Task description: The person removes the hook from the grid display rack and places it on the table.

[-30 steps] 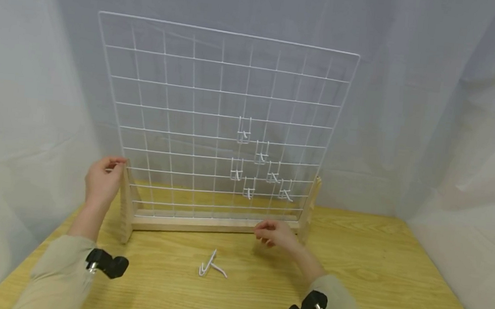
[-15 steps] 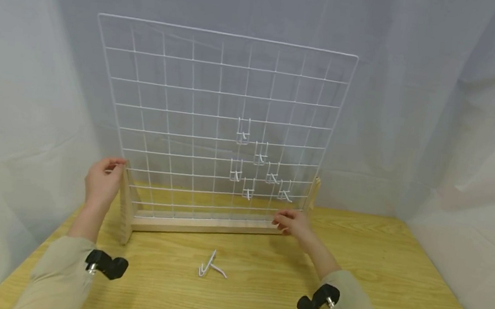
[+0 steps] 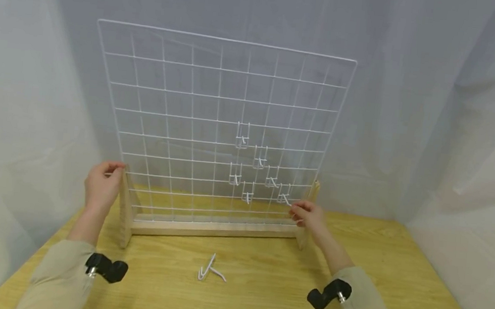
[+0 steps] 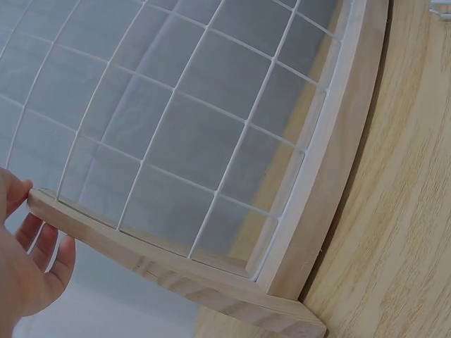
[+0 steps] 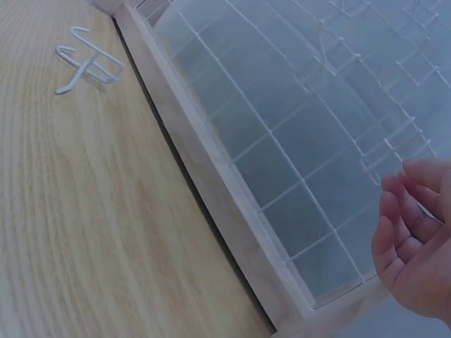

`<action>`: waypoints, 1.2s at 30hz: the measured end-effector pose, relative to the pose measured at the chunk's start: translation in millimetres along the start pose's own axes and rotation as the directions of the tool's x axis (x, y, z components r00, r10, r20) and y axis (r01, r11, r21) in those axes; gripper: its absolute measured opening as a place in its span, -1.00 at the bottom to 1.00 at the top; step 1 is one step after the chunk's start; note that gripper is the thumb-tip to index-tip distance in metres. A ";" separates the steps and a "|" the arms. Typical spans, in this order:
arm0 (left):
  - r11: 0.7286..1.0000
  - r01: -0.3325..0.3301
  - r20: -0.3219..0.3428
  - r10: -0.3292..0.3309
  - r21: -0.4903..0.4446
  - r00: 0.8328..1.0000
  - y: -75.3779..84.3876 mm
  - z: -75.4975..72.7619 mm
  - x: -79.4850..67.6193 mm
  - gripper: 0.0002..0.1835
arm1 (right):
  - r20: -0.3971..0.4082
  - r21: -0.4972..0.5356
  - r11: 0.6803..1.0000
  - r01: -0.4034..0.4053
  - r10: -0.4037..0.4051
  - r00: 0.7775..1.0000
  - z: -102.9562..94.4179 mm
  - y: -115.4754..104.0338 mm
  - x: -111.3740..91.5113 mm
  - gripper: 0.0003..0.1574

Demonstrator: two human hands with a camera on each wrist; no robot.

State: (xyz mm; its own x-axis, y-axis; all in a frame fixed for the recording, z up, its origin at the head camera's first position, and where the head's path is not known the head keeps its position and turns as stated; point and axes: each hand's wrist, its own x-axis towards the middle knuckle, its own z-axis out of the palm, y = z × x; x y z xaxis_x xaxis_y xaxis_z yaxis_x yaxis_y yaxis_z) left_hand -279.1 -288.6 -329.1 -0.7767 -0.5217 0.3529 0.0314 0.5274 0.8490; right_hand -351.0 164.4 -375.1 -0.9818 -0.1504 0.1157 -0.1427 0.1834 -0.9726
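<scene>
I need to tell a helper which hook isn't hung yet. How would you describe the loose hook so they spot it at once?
Start at the white wire grid standing in its wooden frame on the wooden table. Look at the tabletop just in front of the frame's bottom rail. The loose hook lies flat there, alone, between the two forearms, while every other white hook hangs on the grid.

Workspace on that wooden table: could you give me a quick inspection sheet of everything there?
Surface: wooden table, light grain.
Job's things: white wire grid upright in a wooden stand; six white hooks hang on its lower right part.
Clutter: one loose hook lies on the table in front of the stand.
Hands: left hand grips the stand's left post; right hand is at the grid's lower right edge by the right post, grip unclear.
Cables: nothing seen.
Surroundings: pale curtain behind and at both sides.
</scene>
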 end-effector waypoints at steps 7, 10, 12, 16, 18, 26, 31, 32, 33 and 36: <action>1.000 -0.002 -0.016 0.002 0.008 1.000 0.4 -0.1 -1.7 -0.69 | -0.015 -0.004 1.000 0.007 -0.007 1.000 -7.3 -11.1 2.4 -0.62; 1.000 0.003 -0.027 -0.003 0.004 1.000 0.5 0.1 -2.1 -0.70 | -0.010 -0.016 1.000 0.007 -0.007 1.000 -8.2 -14.6 5.1 -0.62; 1.000 0.006 -0.024 -0.006 0.004 1.000 0.5 0.2 -2.1 -0.69 | 0.004 -0.032 0.999 0.015 -0.015 1.000 -8.8 -16.7 6.9 -0.59; 1.000 0.013 -0.012 -0.013 -0.001 1.000 0.5 0.5 -1.6 -0.69 | 0.036 -0.072 0.997 0.027 -0.025 0.999 -9.3 -20.8 10.1 -0.57; 1.000 0.020 -0.010 -0.020 -0.003 1.000 0.9 0.4 -1.5 -0.69 | 0.057 -0.092 0.995 0.032 -0.027 0.998 -9.1 -22.3 11.8 -0.55; 1.000 0.026 -0.004 -0.026 0.008 1.000 3.3 -0.5 -1.3 -0.70 | 0.115 -0.121 0.992 0.029 -0.015 0.993 -5.9 -24.1 17.6 -0.57; 1.000 0.021 -0.002 -0.021 0.015 1.000 4.6 -0.4 -2.1 -0.69 | 0.133 -0.112 0.994 0.001 0.014 0.991 -1.0 -24.8 18.6 -0.59; 1.000 0.021 -0.005 -0.021 0.016 1.000 4.7 -0.1 -2.1 -0.69 | 0.134 -0.112 0.994 -0.007 0.022 0.991 -0.2 -24.8 18.7 -0.59; 1.000 0.021 -0.008 -0.021 0.016 1.000 4.7 0.2 -2.1 -0.70 | 0.136 -0.111 0.994 -0.011 0.026 0.990 0.6 -24.8 18.9 -0.61; 1.000 0.019 -0.012 -0.019 0.019 1.000 5.1 0.9 -2.0 -0.70 | 0.136 -0.117 0.993 -0.013 0.029 0.990 2.0 -24.5 19.8 -0.63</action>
State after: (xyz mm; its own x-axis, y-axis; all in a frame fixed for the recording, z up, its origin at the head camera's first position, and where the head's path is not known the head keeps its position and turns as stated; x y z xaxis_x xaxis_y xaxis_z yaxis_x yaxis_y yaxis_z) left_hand -277.9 -284.2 -325.9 -0.7694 -0.5396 0.3418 0.0048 0.5303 0.8478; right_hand -366.6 154.9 -349.4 -0.9595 -0.2754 0.0591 -0.1435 0.2974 -0.9439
